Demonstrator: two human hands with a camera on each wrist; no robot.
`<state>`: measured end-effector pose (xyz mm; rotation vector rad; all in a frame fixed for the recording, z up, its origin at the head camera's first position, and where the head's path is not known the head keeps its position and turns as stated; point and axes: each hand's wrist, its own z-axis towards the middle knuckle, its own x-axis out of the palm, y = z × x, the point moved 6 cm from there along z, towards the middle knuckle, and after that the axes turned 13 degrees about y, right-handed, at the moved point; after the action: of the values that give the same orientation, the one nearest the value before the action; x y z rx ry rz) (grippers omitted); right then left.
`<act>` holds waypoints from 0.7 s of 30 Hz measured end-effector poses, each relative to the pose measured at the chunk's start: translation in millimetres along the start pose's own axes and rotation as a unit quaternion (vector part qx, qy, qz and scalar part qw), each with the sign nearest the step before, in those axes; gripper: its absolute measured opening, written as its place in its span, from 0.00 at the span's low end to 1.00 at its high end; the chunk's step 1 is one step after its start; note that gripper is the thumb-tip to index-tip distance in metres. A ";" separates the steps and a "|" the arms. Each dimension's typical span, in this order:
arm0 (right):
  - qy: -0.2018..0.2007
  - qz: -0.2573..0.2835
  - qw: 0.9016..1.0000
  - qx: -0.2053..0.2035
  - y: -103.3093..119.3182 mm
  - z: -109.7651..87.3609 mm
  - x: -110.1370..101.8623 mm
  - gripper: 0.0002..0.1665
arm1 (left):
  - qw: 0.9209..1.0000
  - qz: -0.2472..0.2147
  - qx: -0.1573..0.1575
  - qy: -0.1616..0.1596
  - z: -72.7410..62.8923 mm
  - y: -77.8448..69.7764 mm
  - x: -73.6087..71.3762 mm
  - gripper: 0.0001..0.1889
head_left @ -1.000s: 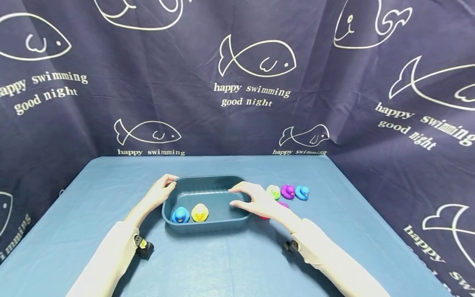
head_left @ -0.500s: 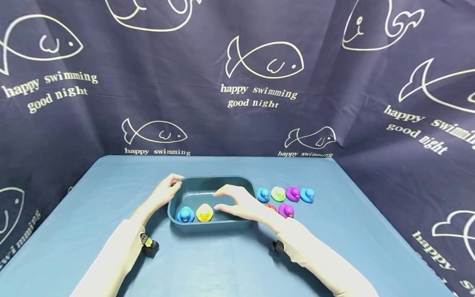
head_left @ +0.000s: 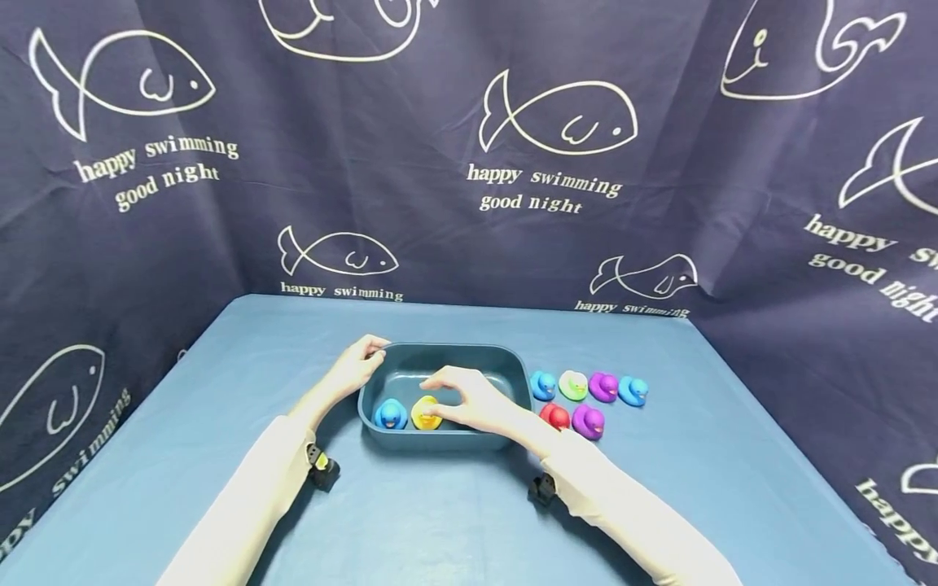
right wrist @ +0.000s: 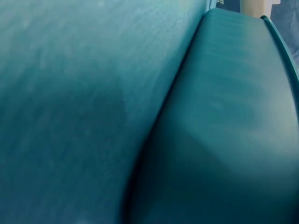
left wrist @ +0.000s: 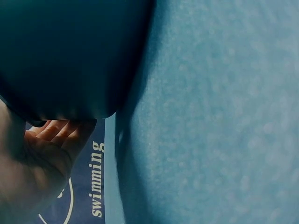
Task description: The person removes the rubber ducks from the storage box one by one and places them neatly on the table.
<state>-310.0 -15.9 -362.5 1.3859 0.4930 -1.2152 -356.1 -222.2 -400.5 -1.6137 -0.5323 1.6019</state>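
Note:
A teal plastic bin [head_left: 447, 440] stands on the table, with a blue rubber duck [head_left: 392, 414] and a yellow rubber duck [head_left: 423, 413] inside it. My left hand [head_left: 357, 365] grips the bin's left end at the rim; in the left wrist view the fingers [left wrist: 58, 133] lie against its outer wall. Over the bin's interior reaches my right hand [head_left: 472, 400], thumb and fingers spread apart. Its thumb tip overlaps the yellow duck's right side in the head view. The right wrist view shows the bin's long outer wall [right wrist: 224, 116], but not the right hand.
Right of the bin sit two rows of rubber ducks: a blue duck [head_left: 543, 386], a pale green duck [head_left: 573, 385], a purple duck [head_left: 604, 387] and another blue duck [head_left: 633, 391] behind, a red duck [head_left: 554, 416] and a purple duck [head_left: 589, 421] in front. A printed dark curtain [head_left: 440, 163] surrounds the table.
My right hand has moved left from the bin's right end to the yellow duck. The left hand has stayed on the rim. The head view has turned, shifting the scene rightward.

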 end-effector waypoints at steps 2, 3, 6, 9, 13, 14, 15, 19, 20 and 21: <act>0.002 0.001 1.000 -0.004 -0.4 1.2 2.1 0.21 | 1.000 -0.002 -0.006 0.001 0.2 0.0 0.5 0.13; 0.002 0.001 1.000 -0.006 -0.5 1.6 2.8 0.20 | 1.000 -0.001 -0.008 0.002 0.2 -0.1 0.6 0.13; 0.002 -0.001 1.000 -0.008 -0.5 2.1 3.6 0.20 | 1.000 0.002 -0.010 0.000 1.0 -0.8 -0.2 0.13; 0.002 -0.008 1.000 -0.007 -1.2 1.5 2.8 0.19 | 1.000 0.001 -0.007 -0.002 1.9 -3.6 -0.4 0.13; 0.007 -0.012 1.000 -0.013 -2.0 2.2 4.3 0.17 | 1.000 -0.001 -0.006 -0.001 0.7 -7.0 -0.2 0.13; 0.008 -0.009 1.000 -0.015 -2.2 2.4 5.1 0.17 | 1.000 0.001 -0.006 0.000 0.4 -7.1 -0.1 0.13; 0.009 -0.004 1.000 -0.017 -2.8 2.7 6.1 0.16 | 1.000 0.000 -0.006 -0.001 0.1 -7.1 0.1 0.13; 0.008 0.017 1.000 -0.021 -4.6 4.2 9.0 0.14 | 1.000 -0.002 -0.011 -0.001 -1.5 -6.1 -0.4 0.13; 0.006 0.021 1.000 -0.022 -4.8 4.4 9.5 0.13 | 1.000 -0.002 -0.012 -0.001 -1.9 -5.8 -0.8 0.13; 0.004 0.025 0.999 -0.023 -4.8 4.5 10.0 0.13 | 1.000 -0.003 -0.013 -0.002 -2.2 -5.3 -1.3 0.13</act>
<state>-312.1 -22.2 -372.5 1.3566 0.4871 -1.1524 -352.9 -220.5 -395.8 -1.6281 -0.5612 1.6003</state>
